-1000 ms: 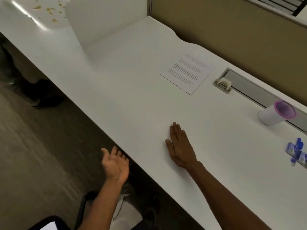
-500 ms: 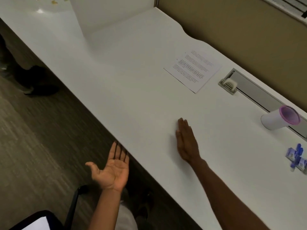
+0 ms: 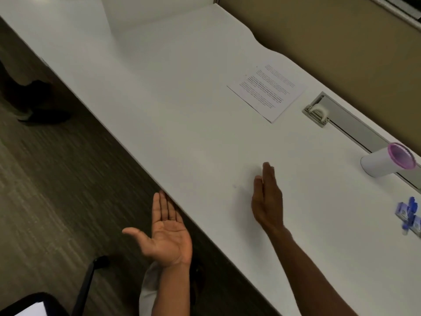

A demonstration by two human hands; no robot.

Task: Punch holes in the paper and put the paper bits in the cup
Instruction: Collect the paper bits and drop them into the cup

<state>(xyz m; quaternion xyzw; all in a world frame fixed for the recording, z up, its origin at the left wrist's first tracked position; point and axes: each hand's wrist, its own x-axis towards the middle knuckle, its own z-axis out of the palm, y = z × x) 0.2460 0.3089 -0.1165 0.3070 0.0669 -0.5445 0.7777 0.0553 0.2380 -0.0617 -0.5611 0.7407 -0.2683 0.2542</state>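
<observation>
A printed sheet of paper [image 3: 267, 91] lies flat on the white desk [image 3: 182, 110], toward the back. A white cup with a purple rim [image 3: 385, 161] stands at the right, beside the cable slot. A blue and clear hole punch [image 3: 410, 215] sits at the far right edge of view. My right hand [image 3: 267, 199] rests on its edge on the desk, fingers straight and together, holding nothing. My left hand [image 3: 165, 233] is held palm up just below the desk's front edge, fingers apart and empty.
A grey cable tray with a white clip [image 3: 319, 111] runs along the back by the tan partition [image 3: 341, 42]. A white divider panel [image 3: 136, 10] stands at the far left. A dark chair arm [image 3: 88, 279] is below; someone's shoe [image 3: 45, 116] rests on the floor.
My left hand rose to the desk edge and turned palm up with fingers spread. My right hand tipped from flat onto its edge. The view shifted slightly.
</observation>
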